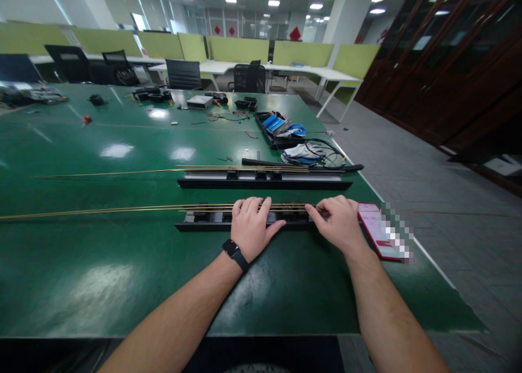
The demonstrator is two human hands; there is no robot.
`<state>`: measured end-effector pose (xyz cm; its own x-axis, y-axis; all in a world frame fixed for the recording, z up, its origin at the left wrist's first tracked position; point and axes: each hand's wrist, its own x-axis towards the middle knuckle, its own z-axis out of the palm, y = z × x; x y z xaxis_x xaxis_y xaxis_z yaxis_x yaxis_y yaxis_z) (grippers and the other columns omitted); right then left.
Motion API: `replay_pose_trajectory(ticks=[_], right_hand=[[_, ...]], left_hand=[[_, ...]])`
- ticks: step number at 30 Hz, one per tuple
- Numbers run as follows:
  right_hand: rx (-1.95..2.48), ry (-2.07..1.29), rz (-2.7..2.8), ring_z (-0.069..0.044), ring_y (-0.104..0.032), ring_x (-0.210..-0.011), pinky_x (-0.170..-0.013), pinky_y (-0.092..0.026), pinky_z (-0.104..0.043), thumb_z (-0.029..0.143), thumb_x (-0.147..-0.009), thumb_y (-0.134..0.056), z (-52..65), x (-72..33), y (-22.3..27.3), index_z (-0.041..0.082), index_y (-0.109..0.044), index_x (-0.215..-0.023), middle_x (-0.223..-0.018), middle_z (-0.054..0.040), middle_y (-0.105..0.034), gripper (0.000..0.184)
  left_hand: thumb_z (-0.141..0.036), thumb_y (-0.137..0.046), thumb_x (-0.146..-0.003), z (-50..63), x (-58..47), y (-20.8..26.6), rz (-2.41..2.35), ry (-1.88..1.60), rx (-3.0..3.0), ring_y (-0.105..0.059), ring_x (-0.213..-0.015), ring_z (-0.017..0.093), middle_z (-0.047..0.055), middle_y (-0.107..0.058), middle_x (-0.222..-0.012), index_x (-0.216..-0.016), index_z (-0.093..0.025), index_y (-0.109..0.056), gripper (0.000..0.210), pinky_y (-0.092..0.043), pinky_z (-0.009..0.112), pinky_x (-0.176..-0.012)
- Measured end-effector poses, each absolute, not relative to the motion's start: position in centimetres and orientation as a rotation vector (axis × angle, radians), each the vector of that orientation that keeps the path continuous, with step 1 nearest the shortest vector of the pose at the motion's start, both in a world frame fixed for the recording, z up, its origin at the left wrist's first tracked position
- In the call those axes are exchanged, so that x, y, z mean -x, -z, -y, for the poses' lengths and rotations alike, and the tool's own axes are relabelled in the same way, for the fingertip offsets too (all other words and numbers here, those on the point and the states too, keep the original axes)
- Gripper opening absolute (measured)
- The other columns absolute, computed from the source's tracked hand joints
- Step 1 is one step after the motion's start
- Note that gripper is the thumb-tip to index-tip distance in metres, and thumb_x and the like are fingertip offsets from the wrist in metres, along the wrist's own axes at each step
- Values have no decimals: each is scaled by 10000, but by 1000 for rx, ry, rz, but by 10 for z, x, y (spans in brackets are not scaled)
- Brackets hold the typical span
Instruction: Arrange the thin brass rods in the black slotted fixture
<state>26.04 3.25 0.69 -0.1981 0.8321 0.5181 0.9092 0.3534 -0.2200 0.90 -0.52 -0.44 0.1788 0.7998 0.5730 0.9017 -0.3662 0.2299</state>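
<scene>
- The thin gold rods (122, 210) lie lengthwise over the near rail (187, 228), running well past its left end along the bench (101, 286).
- Expect them to be light, springy and probably slick; being so slender, they could bend or roll apart if you lift them by one end only.
- Your best hold is likely two spaced grips: one over the near rail's middle, one by its right end.
- Your left hand (249, 229) is palm down across the near rail's middle, thumb spread wide, fingertips over the rods without a closed grip.
- Your right hand (338, 221) is bent in at the near rail's right end, thumb by the rod tips; you cannot tell whether it pinches them.
- Just right of the near rail, a phone (371, 226) sits beside your right hand and could get knocked.
- Beyond the near rail lies a far rail (265, 184) with more rods (101, 173); mind their long tails.
- Farther beyond it are a glove (299, 154) and a tray (285, 143).
</scene>
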Motion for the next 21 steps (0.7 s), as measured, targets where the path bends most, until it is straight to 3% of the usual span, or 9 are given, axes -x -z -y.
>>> replay_pose_trajectory(ticks=[21], right_hand=[[1544, 259, 2045, -208, -500, -787, -820, -259, -411, 562, -992, -525, -33, -261, -8, 208, -582, -593, -644, -44, -629, 536]], left_hand=[[-593, -682, -927, 5, -9, 6, 1675, 933, 2289, -620, -1206, 310, 139, -711, -1262, -1335, -199, -651, 568, -376, 488, -1065]])
